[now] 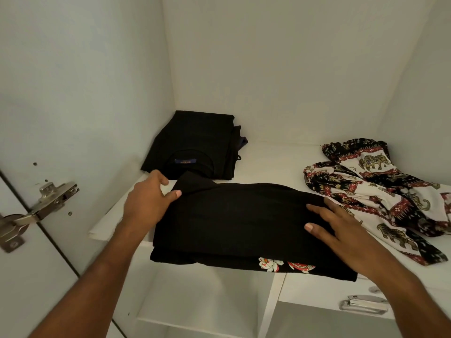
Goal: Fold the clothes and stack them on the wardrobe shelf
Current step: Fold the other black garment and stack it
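A: Interior? White side wall (80,76) and back wall (280,64) are seen, evenly lit.
B: Door hardware? A metal hinge (48,198) is mounted at left.
A: Below? A white drawer (317,289) with chrome handle (364,304) is fitted beside an open compartment (207,296).

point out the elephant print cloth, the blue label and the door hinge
elephant print cloth (380,191), head view, on a white patterned panel
blue label (185,161), head view, label's middle
door hinge (52,198), head view, metal arm

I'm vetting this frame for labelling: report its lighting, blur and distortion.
Head view: dim, soft light; the black garment shows almost no fold detail; wide-angle bending curves the shelf edge; both hands, left and right, look sharp; no glare.
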